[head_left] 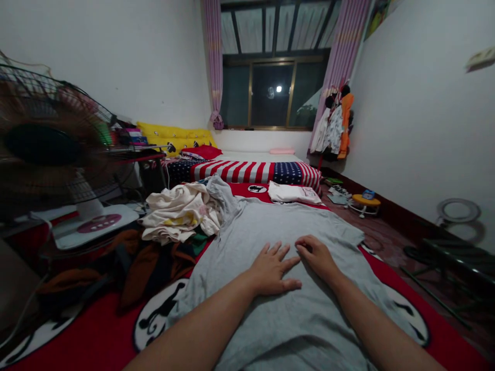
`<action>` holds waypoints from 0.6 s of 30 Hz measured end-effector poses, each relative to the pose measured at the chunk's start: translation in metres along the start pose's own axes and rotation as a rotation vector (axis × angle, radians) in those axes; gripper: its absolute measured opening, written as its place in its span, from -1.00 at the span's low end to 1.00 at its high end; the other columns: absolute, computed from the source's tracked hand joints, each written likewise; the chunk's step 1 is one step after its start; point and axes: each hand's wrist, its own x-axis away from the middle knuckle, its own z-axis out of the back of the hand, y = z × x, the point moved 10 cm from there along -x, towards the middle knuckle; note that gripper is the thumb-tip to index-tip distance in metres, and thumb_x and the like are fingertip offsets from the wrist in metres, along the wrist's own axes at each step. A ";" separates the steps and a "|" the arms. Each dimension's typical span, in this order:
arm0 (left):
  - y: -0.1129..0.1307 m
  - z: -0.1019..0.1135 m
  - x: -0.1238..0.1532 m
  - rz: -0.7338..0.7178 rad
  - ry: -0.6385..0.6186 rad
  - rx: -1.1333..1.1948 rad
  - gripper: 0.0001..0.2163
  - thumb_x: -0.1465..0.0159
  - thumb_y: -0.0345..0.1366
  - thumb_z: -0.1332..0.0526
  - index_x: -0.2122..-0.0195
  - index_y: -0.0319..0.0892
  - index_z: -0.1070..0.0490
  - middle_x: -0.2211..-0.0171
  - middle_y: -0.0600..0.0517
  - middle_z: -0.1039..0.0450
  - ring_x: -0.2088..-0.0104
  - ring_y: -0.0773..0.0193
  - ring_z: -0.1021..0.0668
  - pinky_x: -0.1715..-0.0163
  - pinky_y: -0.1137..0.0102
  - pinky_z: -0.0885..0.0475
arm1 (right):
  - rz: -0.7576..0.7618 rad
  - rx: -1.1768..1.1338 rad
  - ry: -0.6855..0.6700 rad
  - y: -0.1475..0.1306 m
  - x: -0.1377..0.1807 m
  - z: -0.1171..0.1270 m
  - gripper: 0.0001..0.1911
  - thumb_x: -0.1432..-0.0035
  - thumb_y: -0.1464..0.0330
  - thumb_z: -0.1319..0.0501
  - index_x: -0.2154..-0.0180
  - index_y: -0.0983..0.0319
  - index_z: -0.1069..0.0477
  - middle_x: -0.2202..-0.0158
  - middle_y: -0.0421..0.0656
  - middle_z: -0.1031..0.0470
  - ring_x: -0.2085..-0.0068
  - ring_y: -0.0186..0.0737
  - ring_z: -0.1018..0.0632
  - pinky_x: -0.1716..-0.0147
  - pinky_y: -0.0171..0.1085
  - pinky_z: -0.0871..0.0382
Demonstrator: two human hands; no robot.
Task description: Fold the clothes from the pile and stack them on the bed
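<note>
Lying spread across the red blanket [100, 337]: one grey shirt [305, 219], creased, running from the near edge toward the far edge, with red showing along both sides.

Left hand [274, 270]: palm down on the shirt, fingers fanned apart, cloth directly beneath them and ahead of their tips. Right hand [317, 258]: just beside the left, also over the shirt, fingers curled and close together, tips turned down to the cloth; whether they pinch a fold cannot be told. Shirt extends past the fingers on every side.

One cream heap of clothes [180, 211], against the shirt's left side, toward the blanket's far left. Brown and dark clothes [141, 270], nearer, on the blanket's left part. One folded white garment [294, 193], at the blanket's far right corner, just beyond the shirt.

One fan [91, 226], left of the clothes, blades blurred. Beyond the blanket's far edge: a cover with stripes and stars [240, 170], a red pillow [203, 152], a yellow cushion [178, 135]. Behind these, a window [270, 95] between purple curtains [350, 38].

Off the blanket's right edge: hanging clothes [334, 126] by the wall, a yellow stool [365, 201] on the floor [386, 226].
</note>
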 end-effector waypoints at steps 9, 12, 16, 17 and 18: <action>0.001 0.001 0.000 0.001 -0.015 -0.017 -0.31 -0.23 0.27 0.09 -0.31 0.05 -0.02 -0.37 -0.09 0.16 -0.34 -0.06 0.05 -0.25 -0.06 0.12 | 0.006 -0.087 -0.012 -0.004 0.001 0.004 -0.84 -0.04 0.34 -0.15 0.41 0.22 -0.51 0.28 -0.09 -0.49 0.22 -0.18 -0.50 0.16 -0.21 -0.35; 0.000 0.000 -0.001 0.008 -0.018 -0.020 -0.31 -0.22 0.27 0.09 -0.31 0.06 -0.02 -0.37 -0.10 0.15 -0.34 -0.07 0.04 -0.24 -0.06 0.11 | 0.011 -0.098 -0.010 -0.004 0.001 0.004 -0.84 -0.04 0.35 -0.16 0.42 0.23 -0.51 0.29 -0.09 -0.49 0.22 -0.19 -0.50 0.15 -0.21 -0.35; -0.001 0.000 -0.002 0.012 -0.024 -0.016 -0.31 -0.22 0.28 0.08 -0.31 0.08 -0.03 -0.37 -0.09 0.16 -0.34 -0.06 0.05 -0.24 -0.07 0.10 | -0.007 -0.112 -0.008 -0.001 0.001 0.005 -0.85 -0.03 0.34 -0.16 0.43 0.21 -0.50 0.30 -0.11 -0.50 0.23 -0.19 -0.50 0.15 -0.21 -0.34; -0.001 -0.001 -0.002 0.009 -0.024 -0.014 -0.31 -0.22 0.27 0.08 -0.31 0.07 -0.04 -0.37 -0.09 0.16 -0.34 -0.06 0.05 -0.24 -0.07 0.10 | -0.009 -0.119 -0.007 -0.001 0.001 0.005 -0.85 -0.03 0.34 -0.16 0.43 0.21 -0.50 0.29 -0.11 -0.50 0.23 -0.19 -0.50 0.15 -0.21 -0.34; -0.001 -0.001 -0.002 0.007 -0.023 -0.014 -0.31 -0.22 0.27 0.08 -0.30 0.07 -0.04 -0.37 -0.09 0.16 -0.34 -0.07 0.05 -0.24 -0.06 0.10 | -0.011 -0.124 -0.006 -0.001 0.001 0.005 -0.85 -0.03 0.33 -0.16 0.42 0.21 -0.50 0.29 -0.11 -0.50 0.23 -0.19 -0.50 0.14 -0.21 -0.34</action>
